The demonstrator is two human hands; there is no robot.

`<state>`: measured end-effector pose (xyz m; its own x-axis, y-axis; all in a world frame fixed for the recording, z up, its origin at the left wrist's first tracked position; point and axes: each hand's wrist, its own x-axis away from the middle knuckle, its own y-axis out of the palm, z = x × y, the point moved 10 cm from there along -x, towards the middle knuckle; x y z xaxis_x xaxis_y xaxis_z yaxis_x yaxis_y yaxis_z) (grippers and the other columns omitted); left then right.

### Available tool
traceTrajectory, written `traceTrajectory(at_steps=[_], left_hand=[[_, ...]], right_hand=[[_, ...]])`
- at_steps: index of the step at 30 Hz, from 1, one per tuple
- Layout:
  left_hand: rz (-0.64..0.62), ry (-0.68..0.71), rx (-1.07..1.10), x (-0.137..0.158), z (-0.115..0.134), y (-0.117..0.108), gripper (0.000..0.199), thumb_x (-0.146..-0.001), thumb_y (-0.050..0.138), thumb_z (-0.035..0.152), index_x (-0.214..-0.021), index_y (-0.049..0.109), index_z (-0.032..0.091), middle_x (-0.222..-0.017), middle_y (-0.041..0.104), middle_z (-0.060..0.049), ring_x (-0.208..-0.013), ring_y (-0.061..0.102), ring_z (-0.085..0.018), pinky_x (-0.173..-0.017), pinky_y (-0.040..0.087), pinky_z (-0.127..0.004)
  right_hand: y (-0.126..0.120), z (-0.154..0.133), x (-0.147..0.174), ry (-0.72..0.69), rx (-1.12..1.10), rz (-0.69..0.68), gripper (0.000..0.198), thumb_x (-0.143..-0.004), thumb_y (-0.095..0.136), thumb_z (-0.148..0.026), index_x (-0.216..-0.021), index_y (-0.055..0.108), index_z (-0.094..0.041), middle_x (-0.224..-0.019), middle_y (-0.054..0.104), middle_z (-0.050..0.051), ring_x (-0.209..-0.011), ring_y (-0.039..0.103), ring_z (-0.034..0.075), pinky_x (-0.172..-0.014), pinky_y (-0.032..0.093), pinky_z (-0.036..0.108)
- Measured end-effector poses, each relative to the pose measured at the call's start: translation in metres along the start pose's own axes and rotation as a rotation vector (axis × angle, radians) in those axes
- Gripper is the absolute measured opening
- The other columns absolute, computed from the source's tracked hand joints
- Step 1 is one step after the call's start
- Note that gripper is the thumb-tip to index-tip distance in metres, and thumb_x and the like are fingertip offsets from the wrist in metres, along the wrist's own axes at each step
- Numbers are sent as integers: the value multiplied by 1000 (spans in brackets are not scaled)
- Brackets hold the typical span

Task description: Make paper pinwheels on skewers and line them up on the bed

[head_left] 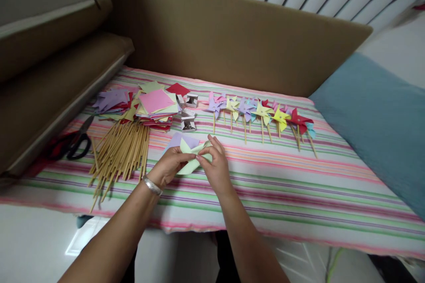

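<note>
Between my two hands is a pale green paper pinwheel (190, 167), its corners partly folded inward. My left hand (171, 164) is closed on its left side, thumb pressed near the middle. With finger and thumb, my right hand (215, 161) pinches the paper close to the centre; whether a pin is in that pinch is too small to tell. A lilac paper sheet (177, 140) lies on the striped cloth just behind the pinwheel. Small open boxes (188, 124) stand beyond it, one with small dark metallic bits inside.
Wooden sticks (122, 150) lie in a heap at left, beside black-handled scissors (78, 141). Stacked coloured paper squares (157, 104) and a pile of cut lilac and red paper (113, 99) are behind. Finished pinwheels (280, 118) line the back right. Brown cushions (59, 97) border the left.
</note>
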<state>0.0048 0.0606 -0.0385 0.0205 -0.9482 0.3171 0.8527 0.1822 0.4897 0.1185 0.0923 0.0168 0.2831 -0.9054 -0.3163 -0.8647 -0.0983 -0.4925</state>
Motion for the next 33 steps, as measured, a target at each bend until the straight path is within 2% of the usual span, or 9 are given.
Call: traceTrajectory(at_steps=[4, 9, 12, 16, 19, 21, 24, 28, 33], left_hand=[[50, -7, -13, 0, 1, -4, 27, -56, 75, 17, -82, 70, 12, -74, 71, -6, -64, 62, -14, -63, 45, -23], [111, -9, -144, 0, 5, -11, 25, -54, 74, 20, -78, 71, 12, -68, 70, -5, -57, 60, -15, -56, 44, -24], [96, -26, -273, -1, 3, -11, 22, -53, 73, 20, -73, 70, 12, -65, 69, -4, -55, 60, -16, -55, 44, -25], [-26, -8, -454, -2, -4, 1, 14, -55, 70, 20, -67, 70, 12, -53, 63, 0, -46, 53, -12, -48, 38, -22], [-82, 31, -513, -1, -3, 11, 11, -57, 68, 18, -67, 70, 12, -52, 61, 2, -45, 49, -9, -46, 34, -20], [-81, 46, -533, 0, 0, 14, 11, -58, 66, 16, -68, 70, 12, -55, 62, 2, -46, 49, -9, -48, 35, -20], [-69, 58, -525, 0, 3, 16, 18, -57, 67, 14, -75, 69, 12, -59, 64, 2, -50, 51, -10, -50, 36, -20], [-98, 79, -447, -1, 9, 21, 26, -54, 72, 14, -79, 66, 13, -67, 65, 0, -57, 55, -11, -55, 40, -22], [-12, 83, -310, 1, 19, 13, 37, -55, 77, 22, -89, 62, 15, -63, 63, 1, -54, 56, -12, -53, 40, -22]], right_hand=[[-3, 3, 1, 32, -61, 46, 18, -69, 67, -22, -85, 58, -21, -136, 45, 11, -129, 36, 26, -104, 29, 47], [-20, 5, -3, 109, -92, 67, 60, -68, 68, -26, -124, 47, -23, -137, 45, 10, -126, 41, 25, -102, 34, 44], [-29, -2, -8, 85, -29, 11, 50, -68, 68, -25, -116, 56, -23, -127, 54, 8, -121, 46, 24, -103, 33, 43], [-8, -12, -3, 29, 80, -284, 32, -66, 66, -16, -97, 66, -24, -101, 69, 3, -99, 60, 22, -104, 30, 47], [2, -15, 4, 33, 53, -385, 35, -67, 61, -10, -97, 66, -26, -98, 70, 2, -94, 63, 21, -93, 41, 42], [4, -14, 6, 57, 0, -397, 38, -67, 58, -8, -100, 65, -26, -100, 70, 2, -94, 63, 20, -84, 47, 35], [3, -9, 7, 87, -48, -396, 43, -66, 54, -6, -103, 63, -26, -98, 69, 0, -91, 63, 19, -77, 48, 31], [2, 1, 5, 150, -124, -358, 42, -64, 54, -8, -102, 63, -25, -82, 68, -2, -71, 62, 15, -65, 47, 26], [1, 20, 2, 354, -388, -254, 37, -60, 59, -12, -96, 62, -21, -77, 67, -1, -63, 60, 14, -55, 44, 24]])
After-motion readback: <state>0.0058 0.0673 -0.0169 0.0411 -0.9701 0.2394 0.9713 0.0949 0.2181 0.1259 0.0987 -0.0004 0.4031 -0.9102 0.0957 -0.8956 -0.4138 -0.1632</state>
